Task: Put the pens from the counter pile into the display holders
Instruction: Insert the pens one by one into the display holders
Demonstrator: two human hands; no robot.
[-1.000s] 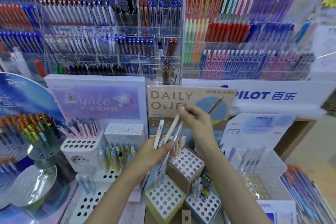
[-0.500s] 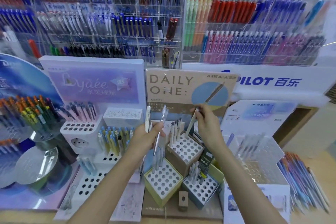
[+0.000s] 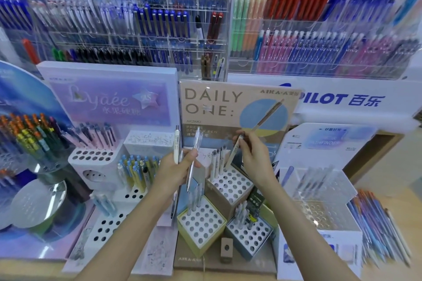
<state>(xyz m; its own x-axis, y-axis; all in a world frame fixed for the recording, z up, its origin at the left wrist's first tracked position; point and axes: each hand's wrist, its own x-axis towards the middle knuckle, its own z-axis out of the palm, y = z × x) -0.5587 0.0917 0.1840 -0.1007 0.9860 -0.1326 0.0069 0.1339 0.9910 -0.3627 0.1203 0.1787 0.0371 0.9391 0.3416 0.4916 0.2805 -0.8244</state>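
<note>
My left hand (image 3: 177, 170) grips a small bunch of pens (image 3: 193, 159), white and clear ones, held upright above the display. My right hand (image 3: 253, 157) pinches a single beige pen (image 3: 233, 153) near its top. That pen's tip is at a hole in the back row of the brown holder (image 3: 230, 185), beside three white pens standing there. In front stand a yellow-green holder (image 3: 201, 221) with a few clear pens and a blue holder (image 3: 249, 232) with several pens. A pile of pens (image 3: 379, 228) lies on the counter at the far right.
A "DAILY ONE" card (image 3: 228, 107) rises behind the holders. To the left is a white and lilac stand (image 3: 96, 157) with pink and blue pens. A clear acrylic holder (image 3: 319, 198) sits to the right. Wall racks (image 3: 159, 25) full of pens fill the back.
My right hand pulled one beige pen out of the bunch in my left hand and carried it right and down to the brown holder. My left hand stayed near the middle with the other pens.
</note>
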